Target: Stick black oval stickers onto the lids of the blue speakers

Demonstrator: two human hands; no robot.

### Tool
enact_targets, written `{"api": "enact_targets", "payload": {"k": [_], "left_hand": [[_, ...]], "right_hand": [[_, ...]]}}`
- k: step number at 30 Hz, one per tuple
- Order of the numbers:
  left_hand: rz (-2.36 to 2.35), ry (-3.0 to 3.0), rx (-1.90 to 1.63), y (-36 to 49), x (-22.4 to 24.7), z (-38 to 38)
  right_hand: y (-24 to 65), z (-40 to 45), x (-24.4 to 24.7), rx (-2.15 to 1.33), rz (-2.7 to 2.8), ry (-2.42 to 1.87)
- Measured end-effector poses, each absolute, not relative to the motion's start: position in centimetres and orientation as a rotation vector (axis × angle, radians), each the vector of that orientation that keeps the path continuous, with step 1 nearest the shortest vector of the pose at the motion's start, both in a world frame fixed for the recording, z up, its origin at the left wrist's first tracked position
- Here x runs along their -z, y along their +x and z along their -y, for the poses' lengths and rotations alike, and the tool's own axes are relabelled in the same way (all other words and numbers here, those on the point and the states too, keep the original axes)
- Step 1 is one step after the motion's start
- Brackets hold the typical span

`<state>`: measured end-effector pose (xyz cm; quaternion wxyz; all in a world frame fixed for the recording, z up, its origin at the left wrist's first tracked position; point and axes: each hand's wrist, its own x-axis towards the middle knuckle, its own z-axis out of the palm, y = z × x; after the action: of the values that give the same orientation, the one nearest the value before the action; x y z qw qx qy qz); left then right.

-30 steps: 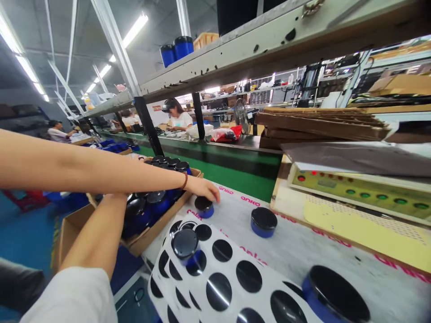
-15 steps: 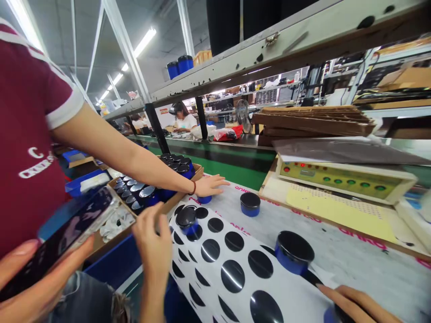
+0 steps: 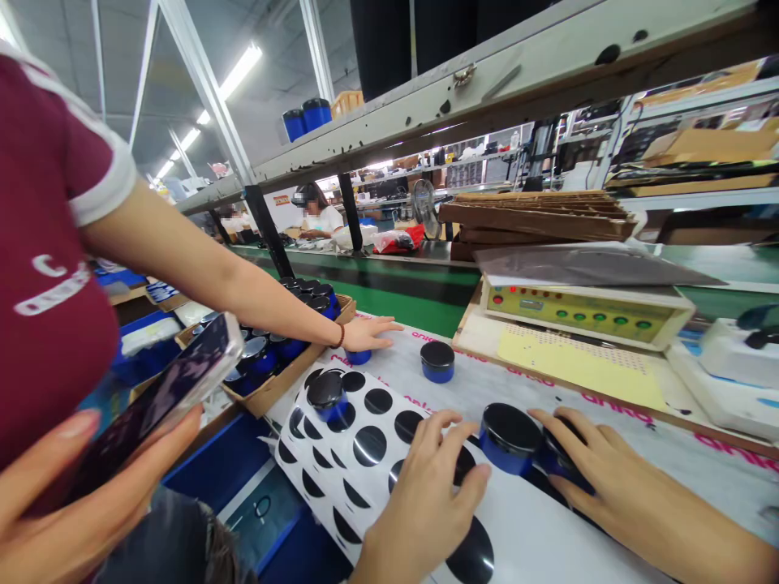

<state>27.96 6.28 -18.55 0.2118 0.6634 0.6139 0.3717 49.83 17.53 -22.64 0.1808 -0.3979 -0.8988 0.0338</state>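
Note:
My left hand (image 3: pixel 426 487) hovers over or rests on a white sheet of black round stickers (image 3: pixel 370 446), fingers bent and apart, with nothing seen in them. On the right, my right hand (image 3: pixel 602 470) is wrapped round a short blue container with a black top (image 3: pixel 561 456), partly hidden under the fingers. Just left of it stands a larger blue container with a black top (image 3: pixel 510 434). Two more such containers stand farther off, one (image 3: pixel 436 361) on the covered table (image 3: pixel 608 438) and one (image 3: pixel 327 393) on the sticker sheet.
A co-worker's hand (image 3: pixel 368 332) reaches in from the left over another blue container (image 3: pixel 359 355). A phone (image 3: pixel 164 389) is held up by another hand (image 3: pixel 97 487). Behind are a box of blue containers (image 3: pixel 264 365) and a control unit (image 3: pixel 584 312).
My left hand has moved right, from beside the sheet to over it. My right hand has come farther into view, moving up with a container beside the larger one. The phone has shifted right.

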Motion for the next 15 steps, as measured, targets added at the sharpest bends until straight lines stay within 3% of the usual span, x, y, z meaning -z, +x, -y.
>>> {"api": "enact_targets", "payload": {"k": [6,9,15], "left_hand": [[-1.52,1.922,-0.946,29.7,19.8,-7.6],[-1.505,1.955,-0.875,30.7,21.1,-8.1],[-1.67,2.002,-0.822,31.2,23.6,-9.0]], "right_hand": [[52.1,-18.2,23.1,-0.233,2.642,-1.066],[55.7,-19.3,18.3,-0.329,2.584,-1.231],[64.0,-24.8,7.8,-0.124,1.796,-1.833]]}}
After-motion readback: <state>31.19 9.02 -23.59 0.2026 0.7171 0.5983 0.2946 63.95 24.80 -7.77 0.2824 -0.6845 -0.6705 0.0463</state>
